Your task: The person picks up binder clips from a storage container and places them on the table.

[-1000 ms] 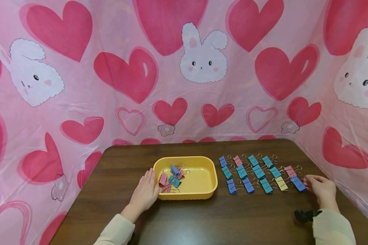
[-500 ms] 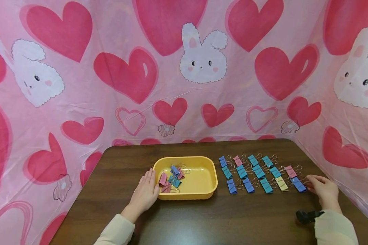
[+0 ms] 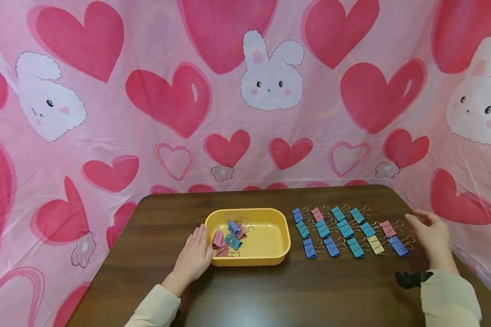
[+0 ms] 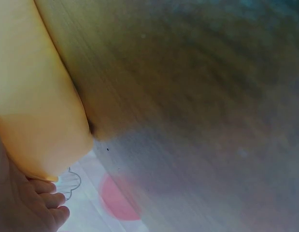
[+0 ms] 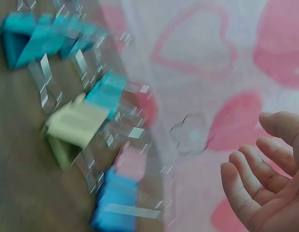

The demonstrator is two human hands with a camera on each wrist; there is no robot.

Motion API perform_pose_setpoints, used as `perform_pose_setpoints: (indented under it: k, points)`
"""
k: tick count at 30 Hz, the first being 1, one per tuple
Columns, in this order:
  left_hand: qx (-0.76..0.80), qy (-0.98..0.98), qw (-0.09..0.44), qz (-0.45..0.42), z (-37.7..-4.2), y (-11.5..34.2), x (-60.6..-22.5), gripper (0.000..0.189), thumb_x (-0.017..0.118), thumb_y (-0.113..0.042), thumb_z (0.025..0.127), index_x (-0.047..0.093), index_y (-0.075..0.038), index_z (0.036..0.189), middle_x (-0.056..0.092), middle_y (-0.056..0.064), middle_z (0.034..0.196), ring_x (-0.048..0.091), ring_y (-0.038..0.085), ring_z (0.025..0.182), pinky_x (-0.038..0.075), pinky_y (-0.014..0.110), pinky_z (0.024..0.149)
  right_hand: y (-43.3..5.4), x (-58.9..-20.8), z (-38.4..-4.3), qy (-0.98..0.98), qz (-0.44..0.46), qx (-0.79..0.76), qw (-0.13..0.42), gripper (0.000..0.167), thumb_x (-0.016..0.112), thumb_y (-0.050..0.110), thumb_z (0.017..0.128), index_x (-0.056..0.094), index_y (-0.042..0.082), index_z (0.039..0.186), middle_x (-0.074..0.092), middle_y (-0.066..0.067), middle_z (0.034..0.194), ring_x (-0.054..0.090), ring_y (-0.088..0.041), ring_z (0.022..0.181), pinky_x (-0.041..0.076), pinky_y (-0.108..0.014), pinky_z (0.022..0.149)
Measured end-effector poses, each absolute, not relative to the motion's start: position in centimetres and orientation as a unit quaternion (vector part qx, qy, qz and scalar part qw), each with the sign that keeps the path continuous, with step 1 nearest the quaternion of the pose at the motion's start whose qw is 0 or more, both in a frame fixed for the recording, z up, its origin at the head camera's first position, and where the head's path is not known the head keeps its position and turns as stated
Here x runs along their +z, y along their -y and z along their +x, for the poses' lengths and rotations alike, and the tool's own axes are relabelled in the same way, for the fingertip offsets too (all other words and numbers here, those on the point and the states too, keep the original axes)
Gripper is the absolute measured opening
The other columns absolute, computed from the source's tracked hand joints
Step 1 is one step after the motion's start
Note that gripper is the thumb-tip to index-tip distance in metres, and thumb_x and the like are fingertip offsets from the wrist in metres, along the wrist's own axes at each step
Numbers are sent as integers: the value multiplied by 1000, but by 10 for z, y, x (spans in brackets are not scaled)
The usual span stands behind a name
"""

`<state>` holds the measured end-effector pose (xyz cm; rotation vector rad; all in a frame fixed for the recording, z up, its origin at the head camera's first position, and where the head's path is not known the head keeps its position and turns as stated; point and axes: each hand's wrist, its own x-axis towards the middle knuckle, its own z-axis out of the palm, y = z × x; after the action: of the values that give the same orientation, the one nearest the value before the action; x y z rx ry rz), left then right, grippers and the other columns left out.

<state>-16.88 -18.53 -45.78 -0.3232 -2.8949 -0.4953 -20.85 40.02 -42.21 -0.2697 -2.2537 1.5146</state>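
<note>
My left hand (image 3: 192,254) rests against the left wall of a yellow plastic tray (image 3: 253,262), fingers straight along its rim. Inside that tray, toward the left, lies a small heap of pink, blue and teal binder clips (image 3: 234,243). My right hand (image 3: 430,234) is lifted off the clips at the right, its fingers loosely bent with nothing between them, as the right wrist view also shows. Nearest to it are a blue binder clip (image 3: 398,246) and, just behind that, a pink binder clip (image 3: 387,228), both lying with their wire handles pointing right.
Several binder clips stand in columns right of the tray, among them a yellow binder clip (image 3: 375,245) and a teal binder clip (image 3: 355,248). The dark wooden table (image 3: 286,295) ends at a pink cloth (image 3: 266,136) printed with hearts and rabbits.
My right hand has let go of the blue binder clip at the front right and moved up and away from it. The left hand and the tray have stayed in place.
</note>
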Motion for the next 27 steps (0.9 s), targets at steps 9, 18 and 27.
perform_pose_setpoints:
  k: [9,18,27]
  points:
    - [-164,975,98,-111,-169,185,-459,60,45,-23,93,27,11,139,25,24,145,23,36,133,18,46,107,-372,-390,-230,776,-2,595,210,24,66,17,85,60,17,109,60,19,83,60,3,68,49,-13,56]
    - [-167,973,106,-116,-169,185,-460,59,45,-22,93,28,11,138,26,25,144,25,37,132,19,47,107,-311,-352,-242,802,79,551,217,40,64,18,86,53,1,121,58,15,90,60,2,76,51,-16,62]
    - [-162,974,108,-114,-169,185,-460,59,46,-22,93,28,11,138,27,25,144,25,37,132,20,47,107,-251,-338,-254,820,141,521,189,42,61,12,88,49,-9,123,61,-6,97,56,2,77,51,-17,62]
